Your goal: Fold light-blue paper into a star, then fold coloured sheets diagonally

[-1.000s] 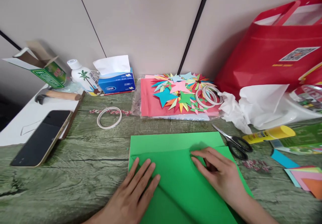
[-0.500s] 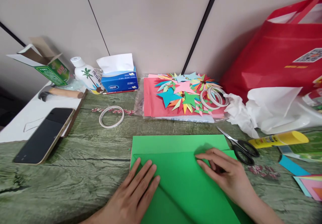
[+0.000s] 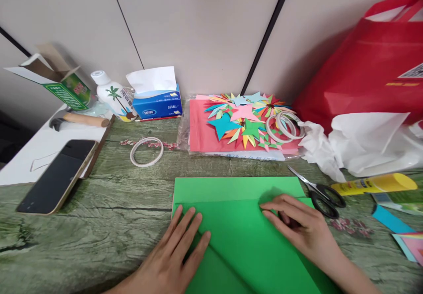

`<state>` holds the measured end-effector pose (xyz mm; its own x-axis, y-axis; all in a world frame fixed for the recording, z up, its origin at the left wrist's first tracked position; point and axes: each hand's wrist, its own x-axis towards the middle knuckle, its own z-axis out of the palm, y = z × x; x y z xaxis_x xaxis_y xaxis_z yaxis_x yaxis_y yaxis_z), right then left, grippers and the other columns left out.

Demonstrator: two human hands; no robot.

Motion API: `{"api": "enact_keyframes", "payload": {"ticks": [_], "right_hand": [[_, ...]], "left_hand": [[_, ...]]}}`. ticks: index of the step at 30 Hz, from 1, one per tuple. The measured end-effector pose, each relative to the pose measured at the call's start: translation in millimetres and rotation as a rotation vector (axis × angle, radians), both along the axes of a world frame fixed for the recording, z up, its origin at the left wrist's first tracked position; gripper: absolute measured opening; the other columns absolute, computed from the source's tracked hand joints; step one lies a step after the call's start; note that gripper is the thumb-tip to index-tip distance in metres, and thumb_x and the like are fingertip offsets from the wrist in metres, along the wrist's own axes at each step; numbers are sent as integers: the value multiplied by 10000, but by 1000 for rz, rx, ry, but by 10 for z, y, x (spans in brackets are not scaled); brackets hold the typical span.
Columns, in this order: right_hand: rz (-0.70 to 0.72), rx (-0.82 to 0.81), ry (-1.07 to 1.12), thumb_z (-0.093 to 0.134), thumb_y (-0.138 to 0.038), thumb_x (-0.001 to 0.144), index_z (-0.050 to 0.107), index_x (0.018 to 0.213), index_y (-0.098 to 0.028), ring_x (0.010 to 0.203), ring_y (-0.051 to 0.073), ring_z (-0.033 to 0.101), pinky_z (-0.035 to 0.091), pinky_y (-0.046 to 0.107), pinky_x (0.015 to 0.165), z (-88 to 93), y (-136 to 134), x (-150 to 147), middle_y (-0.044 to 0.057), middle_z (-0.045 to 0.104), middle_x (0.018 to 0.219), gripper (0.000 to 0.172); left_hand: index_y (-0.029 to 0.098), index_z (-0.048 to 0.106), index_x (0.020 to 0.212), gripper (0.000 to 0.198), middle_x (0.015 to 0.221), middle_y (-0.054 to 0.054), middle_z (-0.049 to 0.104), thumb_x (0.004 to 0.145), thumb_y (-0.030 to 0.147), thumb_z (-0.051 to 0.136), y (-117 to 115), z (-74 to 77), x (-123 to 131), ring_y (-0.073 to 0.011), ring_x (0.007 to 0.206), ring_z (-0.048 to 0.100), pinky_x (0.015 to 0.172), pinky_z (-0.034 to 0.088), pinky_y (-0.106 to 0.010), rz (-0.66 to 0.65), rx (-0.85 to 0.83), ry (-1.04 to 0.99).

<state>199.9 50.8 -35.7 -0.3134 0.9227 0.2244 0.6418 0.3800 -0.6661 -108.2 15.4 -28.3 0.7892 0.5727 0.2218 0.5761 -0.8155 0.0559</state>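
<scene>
Green paper (image 3: pixel 244 241) lies on the table in front of me, with a folded layer over a lighter green strip at its far side. A diagonal crease or edge runs down the layer toward me. My left hand (image 3: pixel 176 250) rests flat on the left part of the paper, fingers stretched and slightly spread. At the layer's far edge, right of the middle, my right hand (image 3: pixel 297 223) pinches the green paper between thumb and index finger, its other fingers curled. Black-handled scissors (image 3: pixel 322 195) lie just beyond my right hand.
A tape roll (image 3: pixel 146 152), a phone (image 3: pixel 59 175) and a hammer (image 3: pixel 82 119) are on the left. Paper stars (image 3: pixel 244 118) and tape rolls lie at the back, beside a tissue box (image 3: pixel 157 102). A glue stick (image 3: pixel 375 184) and red bag (image 3: pixel 363 74) stand right.
The view has shifted slightly, so things on the right sit a little farther right. Both hands keep nearly the same places on the green paper.
</scene>
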Motion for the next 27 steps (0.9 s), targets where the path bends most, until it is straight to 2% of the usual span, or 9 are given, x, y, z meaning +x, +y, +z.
{"api": "enact_keyframes", "payload": {"ticks": [6, 12, 18, 22, 27], "right_hand": [[-14, 24, 15, 559, -204, 807, 638, 889, -218, 453, 101, 432, 371, 224, 416, 23, 12, -16, -2, 497, 605, 114], [-12, -3, 18, 544, -207, 813, 633, 886, -220, 455, 105, 423, 362, 225, 414, 19, 14, -8, 0, 494, 603, 116], [-35, -3, 36, 542, -229, 814, 644, 845, -214, 445, 107, 422, 355, 225, 407, 27, 19, -20, 0, 484, 574, 108], [-24, 1, 30, 545, -218, 815, 639, 841, -208, 452, 102, 417, 356, 219, 413, 40, 20, -23, 4, 498, 588, 97], [-22, 9, 38, 553, -188, 808, 632, 837, -196, 453, 93, 416, 349, 209, 412, 55, 23, -24, -7, 476, 586, 85]], "left_hand": [[116, 404, 1302, 546, 1388, -179, 351, 762, 37, 413, 17, 9, 11, -379, 1284, 247, 945, 364, -572, -16, 5, 0], [127, 448, 1265, 495, 1359, -150, 409, 778, 32, 450, 12, 55, 66, -342, 1278, 286, 986, 336, -558, 61, -65, -3], [109, 433, 1280, 486, 1334, -178, 429, 797, 60, 413, 31, 33, 42, -365, 1275, 277, 964, 334, -591, -10, 1, 30], [113, 456, 1260, 456, 1300, -174, 469, 808, 73, 417, 34, 34, 47, -357, 1264, 308, 972, 279, -631, -3, 0, 46], [135, 483, 1240, 416, 1269, -149, 509, 830, 99, 419, 38, 48, 81, -333, 1250, 344, 992, 280, -599, 19, 32, 32]]}}
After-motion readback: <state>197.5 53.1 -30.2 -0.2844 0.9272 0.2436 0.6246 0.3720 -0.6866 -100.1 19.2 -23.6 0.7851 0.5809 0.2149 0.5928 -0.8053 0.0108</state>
